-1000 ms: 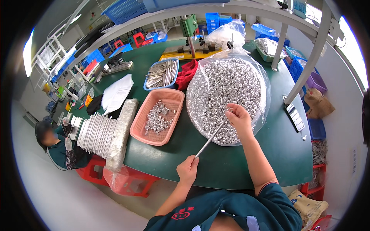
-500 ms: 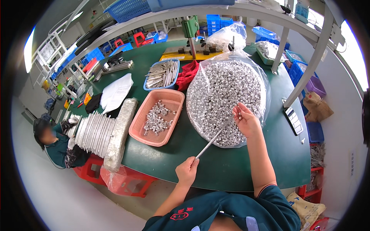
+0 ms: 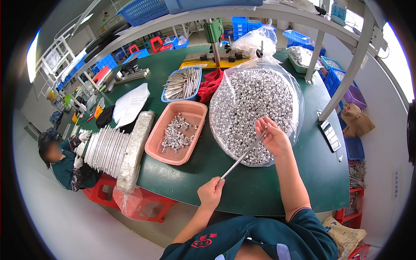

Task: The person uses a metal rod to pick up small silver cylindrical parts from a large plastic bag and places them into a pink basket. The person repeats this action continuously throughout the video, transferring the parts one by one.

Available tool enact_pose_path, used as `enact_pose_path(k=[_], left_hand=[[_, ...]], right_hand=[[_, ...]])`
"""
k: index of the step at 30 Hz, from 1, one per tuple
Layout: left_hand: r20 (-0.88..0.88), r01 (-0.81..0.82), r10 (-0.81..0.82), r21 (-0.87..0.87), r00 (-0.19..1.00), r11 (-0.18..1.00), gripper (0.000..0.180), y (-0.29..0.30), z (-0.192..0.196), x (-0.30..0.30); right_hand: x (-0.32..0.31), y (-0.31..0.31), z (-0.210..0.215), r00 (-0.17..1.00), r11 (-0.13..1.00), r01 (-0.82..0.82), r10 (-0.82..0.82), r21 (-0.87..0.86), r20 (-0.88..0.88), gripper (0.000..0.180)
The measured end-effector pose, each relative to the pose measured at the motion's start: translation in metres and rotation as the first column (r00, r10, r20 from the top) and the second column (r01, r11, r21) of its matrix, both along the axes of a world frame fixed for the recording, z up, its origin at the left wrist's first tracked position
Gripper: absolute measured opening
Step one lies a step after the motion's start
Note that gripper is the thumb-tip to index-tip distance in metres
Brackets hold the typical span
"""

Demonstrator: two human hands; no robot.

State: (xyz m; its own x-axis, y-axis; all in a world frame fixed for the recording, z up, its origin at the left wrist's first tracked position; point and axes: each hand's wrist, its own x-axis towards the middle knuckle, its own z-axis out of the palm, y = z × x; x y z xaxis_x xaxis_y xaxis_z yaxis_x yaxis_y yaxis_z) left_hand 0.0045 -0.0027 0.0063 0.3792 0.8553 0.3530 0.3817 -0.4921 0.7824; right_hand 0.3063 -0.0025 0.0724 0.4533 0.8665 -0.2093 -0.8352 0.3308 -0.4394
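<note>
A thin metal rod [image 3: 241,159] slants up and to the right over the table. Its near end is gripped in my left hand [image 3: 209,192], fingers closed around it. My right hand [image 3: 274,138], palm up with curled fingers, meets the rod's far end; any small piece in those fingers is too small to make out. Beneath my right hand lies a wide round heap of small silver metal fittings [image 3: 255,95] in a clear plastic bag [image 3: 220,125]. Left of the bag, a pink plastic basket [image 3: 161,154] contains a smaller pile of the same fittings [image 3: 177,133].
Behind the pink basket, a blue basket [image 3: 164,96] holds metal rods, beside a red cloth [image 3: 211,84]. A phone [image 3: 330,136] lies at the right table edge. Far left, a gloved co-worker [image 3: 65,162] handles stacked rods [image 3: 106,151]. A shelf [image 3: 277,13] spans overhead.
My right hand has shifted slightly left and turned its palm further up, its fingers now at the rod's tip. My left hand stays in place. The co-worker's hands have moved slightly.
</note>
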Motion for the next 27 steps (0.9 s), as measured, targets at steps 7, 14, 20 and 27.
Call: enact_pose_path(k=[7, 14, 20, 27], left_hand=[[-0.005, -0.004, 0.004, 0.002, 1.000, 1.000, 0.011, 0.000, 0.000, 0.000], [-0.010, -0.011, 0.011, 0.001, 1.000, 1.000, 0.011, 0.000, 0.002, 0.000], [-0.020, -0.008, 0.008, 0.045, 1.000, 0.999, 0.011, 0.000, 0.002, 0.001], [-0.027, -0.020, 0.021, 0.019, 0.999, 1.000, 0.012, 0.000, 0.000, 0.000]], right_hand=[[0.004, -0.001, -0.004, 0.998, 0.997, -0.056, 0.056, -0.052, -0.002, 0.029], [-0.003, -0.002, -0.002, 0.986, 0.994, -0.111, 0.111, -0.009, 0.127, 0.023], [-0.007, -0.005, 0.003, 0.958, 0.996, -0.053, 0.069, -0.067, 0.279, 0.021], [-0.012, -0.001, 0.000, 0.982, 0.998, -0.063, 0.066, -0.021, 0.175, 0.021]])
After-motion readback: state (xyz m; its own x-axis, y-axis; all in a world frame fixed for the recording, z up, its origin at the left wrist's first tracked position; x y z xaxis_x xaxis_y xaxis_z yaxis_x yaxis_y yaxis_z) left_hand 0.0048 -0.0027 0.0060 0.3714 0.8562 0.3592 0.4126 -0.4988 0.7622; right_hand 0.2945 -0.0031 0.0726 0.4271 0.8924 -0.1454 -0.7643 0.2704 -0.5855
